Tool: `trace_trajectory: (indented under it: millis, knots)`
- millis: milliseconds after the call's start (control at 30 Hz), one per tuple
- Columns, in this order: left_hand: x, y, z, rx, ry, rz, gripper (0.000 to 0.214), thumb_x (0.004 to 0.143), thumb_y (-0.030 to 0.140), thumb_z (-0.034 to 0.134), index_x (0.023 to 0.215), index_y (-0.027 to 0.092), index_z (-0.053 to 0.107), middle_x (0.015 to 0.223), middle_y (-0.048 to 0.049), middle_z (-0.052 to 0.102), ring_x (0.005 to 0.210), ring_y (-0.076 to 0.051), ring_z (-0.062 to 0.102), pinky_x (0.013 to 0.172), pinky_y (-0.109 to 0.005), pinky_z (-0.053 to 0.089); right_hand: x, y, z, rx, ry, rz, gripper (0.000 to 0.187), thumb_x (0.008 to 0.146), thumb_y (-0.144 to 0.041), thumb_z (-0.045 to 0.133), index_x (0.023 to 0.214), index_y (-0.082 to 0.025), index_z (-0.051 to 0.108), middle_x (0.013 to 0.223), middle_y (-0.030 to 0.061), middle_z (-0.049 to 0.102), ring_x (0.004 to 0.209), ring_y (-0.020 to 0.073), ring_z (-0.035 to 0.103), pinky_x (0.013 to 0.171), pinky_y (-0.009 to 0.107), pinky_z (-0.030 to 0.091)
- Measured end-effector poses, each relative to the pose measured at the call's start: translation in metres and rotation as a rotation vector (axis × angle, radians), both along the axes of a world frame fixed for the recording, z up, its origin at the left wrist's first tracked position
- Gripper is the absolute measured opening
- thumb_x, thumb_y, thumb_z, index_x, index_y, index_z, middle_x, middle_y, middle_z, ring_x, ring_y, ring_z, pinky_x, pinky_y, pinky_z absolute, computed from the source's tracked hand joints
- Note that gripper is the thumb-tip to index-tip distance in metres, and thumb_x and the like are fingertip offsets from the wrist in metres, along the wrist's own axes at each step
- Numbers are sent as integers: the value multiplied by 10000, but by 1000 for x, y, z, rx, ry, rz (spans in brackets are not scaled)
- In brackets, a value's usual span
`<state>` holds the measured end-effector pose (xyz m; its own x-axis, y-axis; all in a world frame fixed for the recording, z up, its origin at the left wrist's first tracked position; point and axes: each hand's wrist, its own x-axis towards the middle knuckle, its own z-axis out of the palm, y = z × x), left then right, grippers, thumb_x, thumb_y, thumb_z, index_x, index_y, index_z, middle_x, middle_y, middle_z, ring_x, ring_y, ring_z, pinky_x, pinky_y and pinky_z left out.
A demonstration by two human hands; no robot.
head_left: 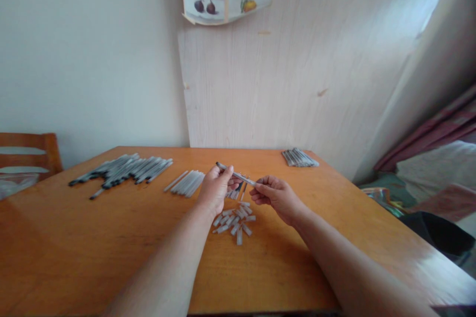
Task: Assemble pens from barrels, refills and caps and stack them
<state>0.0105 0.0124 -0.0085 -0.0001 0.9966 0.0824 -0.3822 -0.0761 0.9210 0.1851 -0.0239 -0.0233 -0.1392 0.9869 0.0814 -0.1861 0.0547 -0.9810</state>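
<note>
A slim pen (241, 177) with a dark end at the upper left is held slantwise above the table between both hands. My left hand (219, 185) is closed around its barrel near the dark end. At the lower right end, the fingertips of my right hand (274, 194) pinch it; what lies between them is partly hidden. Below the hands lies a loose heap of short whitish translucent caps (235, 220). Behind my left hand, several thin dark-tipped sticks like refills (234, 194) are partly covered. To the left is a row of clear empty-looking tubes (189, 183).
A large pile of dark-ended pens (124, 168) spreads over the left of the wooden table (111, 257). Another bundle of thin sticks (299, 157) lies at the back right. A chair (28, 151) stands at the left, a dark bin (439, 235) beyond the right edge.
</note>
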Motion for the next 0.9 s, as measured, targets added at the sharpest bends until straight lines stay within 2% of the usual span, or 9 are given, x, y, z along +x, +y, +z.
trace_trajectory:
  millis: [500,900]
  knots:
    - [12,-3,-5,12,-95,59,220,778,285,684,865,156,528,769,-49,686,654,-142,678,591,-244,546,-2,1,3,49,9,-95,326,702,-415,729,805,-163,552,747,64,700,611,129,633,610,273,515]
    - [17,-6,-5,-9,-156,86,240,750,293,711,834,161,529,746,-26,671,663,-128,666,628,-248,540,-3,0,3,65,15,-128,320,701,-412,725,806,-169,545,738,62,698,620,135,636,614,279,512]
